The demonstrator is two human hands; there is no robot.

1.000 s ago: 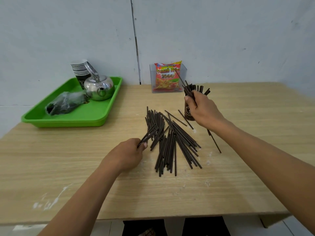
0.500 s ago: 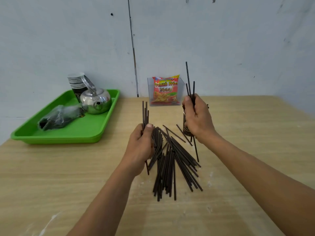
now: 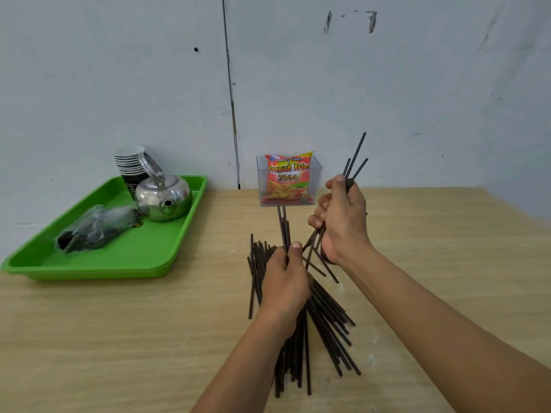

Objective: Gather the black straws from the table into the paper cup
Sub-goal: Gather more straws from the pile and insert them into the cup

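Note:
A heap of black straws (image 3: 323,323) lies on the wooden table (image 3: 149,338) in front of me. My left hand (image 3: 284,281) grips a few black straws upright above the heap, their tips (image 3: 282,225) pointing up. My right hand (image 3: 343,220) holds another small bundle of straws, tilted, with the ends (image 3: 356,158) sticking out above my fingers. The two hands are close together, the right one higher and to the right. The paper cup that holds straws is hidden behind my right hand.
A green tray (image 3: 125,257) at the left carries a steel kettle (image 3: 164,198), a stack of paper cups (image 3: 131,165) and a plastic-wrapped dark bundle (image 3: 95,226). A clear box with a snack packet (image 3: 287,180) stands against the wall.
My left hand has lifted a few straws off the heap and moved toward the right hand. My right hand has risen with its bundle. The camera has tilted upward.

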